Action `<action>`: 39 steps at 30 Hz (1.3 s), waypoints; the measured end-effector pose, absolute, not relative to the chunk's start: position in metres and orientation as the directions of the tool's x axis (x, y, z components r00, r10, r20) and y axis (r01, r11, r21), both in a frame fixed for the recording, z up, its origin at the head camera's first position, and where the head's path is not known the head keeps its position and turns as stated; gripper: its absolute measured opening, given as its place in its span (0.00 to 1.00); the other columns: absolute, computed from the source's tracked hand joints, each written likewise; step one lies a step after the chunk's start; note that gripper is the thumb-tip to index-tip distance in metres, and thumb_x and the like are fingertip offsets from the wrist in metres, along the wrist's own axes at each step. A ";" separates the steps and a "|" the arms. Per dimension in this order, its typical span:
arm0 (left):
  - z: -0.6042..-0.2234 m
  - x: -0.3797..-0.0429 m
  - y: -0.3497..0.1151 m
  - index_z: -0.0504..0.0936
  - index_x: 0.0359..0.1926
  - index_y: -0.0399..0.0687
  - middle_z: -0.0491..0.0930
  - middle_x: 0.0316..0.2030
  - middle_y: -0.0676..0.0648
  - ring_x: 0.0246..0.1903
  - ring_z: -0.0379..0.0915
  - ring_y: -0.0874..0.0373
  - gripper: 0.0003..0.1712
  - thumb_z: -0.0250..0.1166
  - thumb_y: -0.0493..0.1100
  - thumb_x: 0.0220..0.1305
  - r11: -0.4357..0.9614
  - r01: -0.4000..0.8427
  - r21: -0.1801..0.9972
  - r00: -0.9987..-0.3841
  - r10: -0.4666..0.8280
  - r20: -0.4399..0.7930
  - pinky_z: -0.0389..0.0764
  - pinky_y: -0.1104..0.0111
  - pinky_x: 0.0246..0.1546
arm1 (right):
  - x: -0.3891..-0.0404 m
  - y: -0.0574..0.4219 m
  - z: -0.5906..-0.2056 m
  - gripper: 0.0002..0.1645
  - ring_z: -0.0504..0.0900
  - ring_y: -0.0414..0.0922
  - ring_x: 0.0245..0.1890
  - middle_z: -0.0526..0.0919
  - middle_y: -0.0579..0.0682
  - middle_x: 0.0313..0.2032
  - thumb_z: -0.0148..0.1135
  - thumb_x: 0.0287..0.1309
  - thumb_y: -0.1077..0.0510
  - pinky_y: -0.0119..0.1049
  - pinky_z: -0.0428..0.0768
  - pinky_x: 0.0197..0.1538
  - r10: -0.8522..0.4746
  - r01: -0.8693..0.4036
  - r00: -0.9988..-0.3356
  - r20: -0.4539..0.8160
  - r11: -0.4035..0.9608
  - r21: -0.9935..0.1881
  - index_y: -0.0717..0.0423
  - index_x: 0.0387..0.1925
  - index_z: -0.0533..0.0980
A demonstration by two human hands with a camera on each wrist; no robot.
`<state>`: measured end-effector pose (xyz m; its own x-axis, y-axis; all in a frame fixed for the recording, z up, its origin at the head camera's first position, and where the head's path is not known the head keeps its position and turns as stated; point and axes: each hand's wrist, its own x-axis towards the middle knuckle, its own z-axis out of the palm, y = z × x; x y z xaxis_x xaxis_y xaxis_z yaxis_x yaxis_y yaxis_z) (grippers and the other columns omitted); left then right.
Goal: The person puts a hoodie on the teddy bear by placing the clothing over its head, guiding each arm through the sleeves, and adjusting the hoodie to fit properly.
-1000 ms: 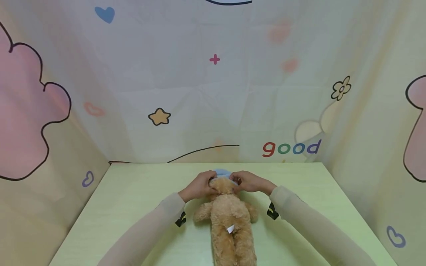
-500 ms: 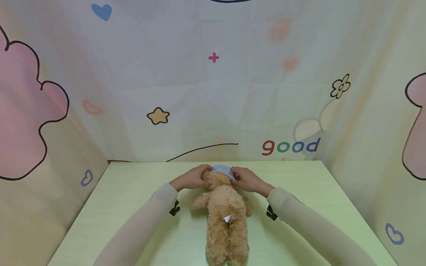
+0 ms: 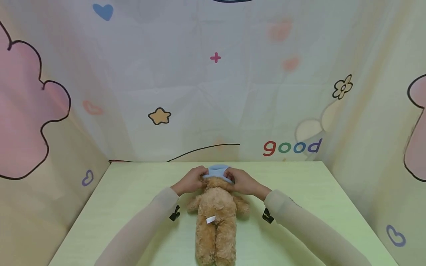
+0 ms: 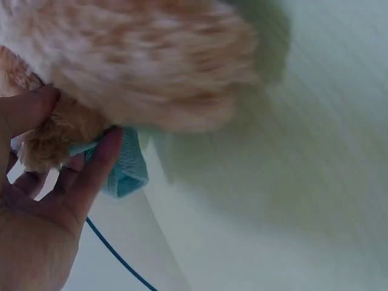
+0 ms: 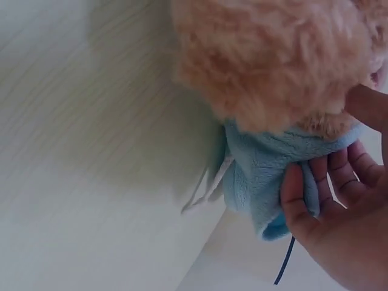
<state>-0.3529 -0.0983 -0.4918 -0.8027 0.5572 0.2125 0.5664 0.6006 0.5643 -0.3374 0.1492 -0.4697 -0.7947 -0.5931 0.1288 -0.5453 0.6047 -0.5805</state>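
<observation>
A light-brown teddy bear (image 3: 217, 210) lies on the table with its head away from me and a white tag (image 3: 211, 219) at its lower body. A soft blue cloth hat (image 3: 217, 171) sits on the top of its head. At the left side of the head, my left hand (image 3: 191, 180) holds a brown furry tuft (image 4: 63, 130) between thumb and fingers, its index fingertip at the hat's edge. My right hand (image 3: 244, 181) pinches the hat's rim on the other side, fingers curled into the blue cloth (image 5: 260, 170). The bear's face is hidden.
A pale green table (image 3: 133, 207) lies under the bear. Printed curtains (image 3: 186, 74) stand at the back and both sides. A white cord (image 5: 209, 191) hangs by the hat in the right wrist view.
The bear has shifted left, its body and legs swinging over. More of the blue hat now shows, spread across the head. Both hands have stayed at the head, the left inching leftward overall.
</observation>
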 end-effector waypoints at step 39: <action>-0.476 -0.321 -0.093 0.79 0.44 0.48 0.79 0.34 0.53 0.31 0.70 0.63 0.08 0.53 0.41 0.75 0.673 0.594 0.442 -0.794 0.579 0.185 0.72 0.69 0.37 | -0.333 0.162 -0.467 0.05 0.76 0.41 0.35 0.81 0.48 0.35 0.55 0.70 0.59 0.34 0.74 0.40 -0.617 -0.553 -0.774 0.142 0.551 -0.625 0.53 0.42 0.77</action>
<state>-0.3212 -0.0928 -0.4763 -0.7941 0.5788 0.1855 0.5936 0.6727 0.4418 -0.3327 0.1621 -0.4673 -0.7741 -0.6169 0.1421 -0.5535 0.5507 -0.6249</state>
